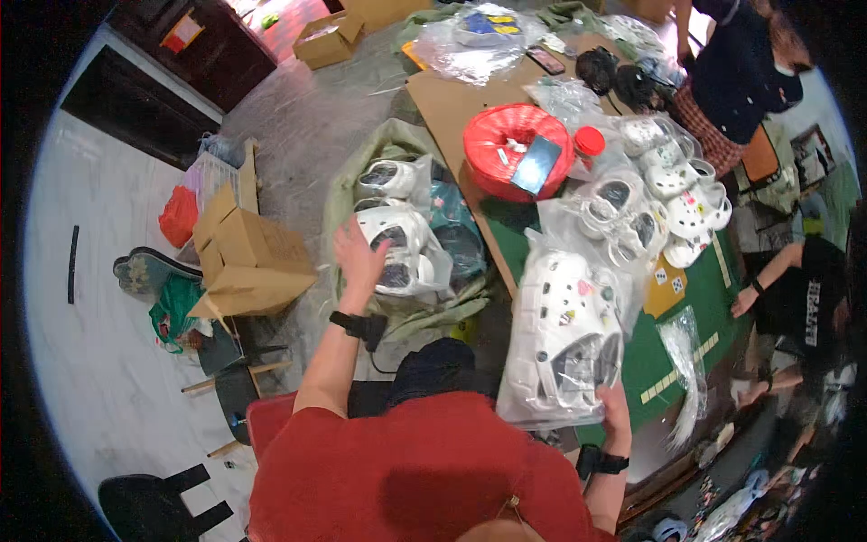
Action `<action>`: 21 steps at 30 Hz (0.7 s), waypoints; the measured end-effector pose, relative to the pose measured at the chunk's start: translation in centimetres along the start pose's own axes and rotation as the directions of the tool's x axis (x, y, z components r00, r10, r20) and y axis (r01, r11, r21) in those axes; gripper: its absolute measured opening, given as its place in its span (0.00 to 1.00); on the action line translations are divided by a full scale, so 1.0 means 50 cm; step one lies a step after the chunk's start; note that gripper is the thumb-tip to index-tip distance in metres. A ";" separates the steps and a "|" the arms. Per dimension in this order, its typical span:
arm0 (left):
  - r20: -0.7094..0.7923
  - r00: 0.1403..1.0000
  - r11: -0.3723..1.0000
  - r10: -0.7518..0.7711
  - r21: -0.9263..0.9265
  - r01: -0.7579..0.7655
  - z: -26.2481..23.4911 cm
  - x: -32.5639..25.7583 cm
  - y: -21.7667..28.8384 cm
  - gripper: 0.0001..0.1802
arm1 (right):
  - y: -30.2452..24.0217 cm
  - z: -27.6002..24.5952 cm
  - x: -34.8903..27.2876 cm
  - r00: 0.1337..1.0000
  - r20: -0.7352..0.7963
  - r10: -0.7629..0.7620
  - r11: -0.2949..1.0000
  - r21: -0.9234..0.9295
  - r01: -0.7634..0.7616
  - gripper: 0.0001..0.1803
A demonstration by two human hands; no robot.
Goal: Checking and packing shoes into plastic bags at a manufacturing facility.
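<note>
A: What did the right hand (616, 408) grip?

B: The lower right edge of a clear bag of white clogs (564, 294), its fingers closed on the plastic. This bag lay at the near end of the green-topped table (646, 402), on the person's right; whether the table bore its whole weight could not be told

A: And the left hand (358, 257)?

B: Open, with thumb and fingers spread, at the left side of a bagged white pair (420, 273). That pair sat inside an open olive sack (340, 194), left of the table, with a teal package (450, 206) just beside it. How firmly the hand pressed could not be told

A: Which objects surrounded the two hands?

B: Beyond the gripped bag, further white clogs (697, 210) lay in clear plastic. Farther off stood a red roll of twine (488, 131), bearing a phone (536, 165), and near it a red-lidded jar (589, 143). Left of the sack, well apart from the table, stood an open cardboard box (262, 253)
</note>
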State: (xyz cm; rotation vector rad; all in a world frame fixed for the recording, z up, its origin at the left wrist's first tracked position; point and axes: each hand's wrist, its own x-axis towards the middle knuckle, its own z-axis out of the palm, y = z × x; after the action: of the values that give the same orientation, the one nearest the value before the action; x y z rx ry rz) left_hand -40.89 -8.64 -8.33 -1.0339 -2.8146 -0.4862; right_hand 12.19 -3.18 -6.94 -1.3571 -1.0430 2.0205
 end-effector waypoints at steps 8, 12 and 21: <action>0.149 0.979 0.980 -0.138 -0.120 0.157 0.106 0.075 -0.316 0.22 | -0.142 0.464 0.355 0.920 0.392 0.022 0.939 -0.325 0.116 0.32; -0.268 0.927 0.887 -0.261 -0.446 0.121 0.072 0.152 -0.323 0.11 | -0.124 0.646 0.516 0.857 0.513 0.051 0.786 -0.549 0.283 0.37; -0.124 0.985 0.835 -0.120 -0.549 0.032 0.057 0.138 -0.247 0.17 | 0.010 0.927 0.697 0.940 0.339 0.041 0.409 -0.864 0.293 0.52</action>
State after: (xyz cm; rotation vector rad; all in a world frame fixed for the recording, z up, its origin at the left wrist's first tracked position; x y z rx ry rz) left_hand -54.08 -12.33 -12.81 -0.9012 -2.6332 -1.3783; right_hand -44.03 7.37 -16.54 -1.3057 -2.5941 1.5222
